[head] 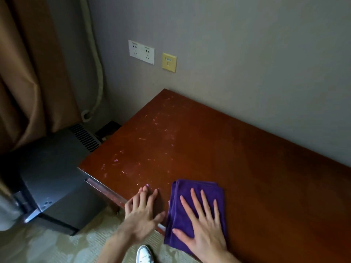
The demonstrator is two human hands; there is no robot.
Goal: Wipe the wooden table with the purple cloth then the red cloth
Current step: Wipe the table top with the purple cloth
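A folded purple cloth lies on the reddish wooden table at its near edge, partly hanging over it. My right hand presses flat on the cloth with fingers spread. Just left of the cloth, my left hand rests flat on the bare table edge, fingers apart and holding nothing. Pale smears and specks mark the table's left part. No red cloth is in view.
A dark grey appliance stands on the carpet left of the table. Wall sockets, a yellow plate and a hose are on the wall behind; a brown curtain hangs left. A white shoe shows below.
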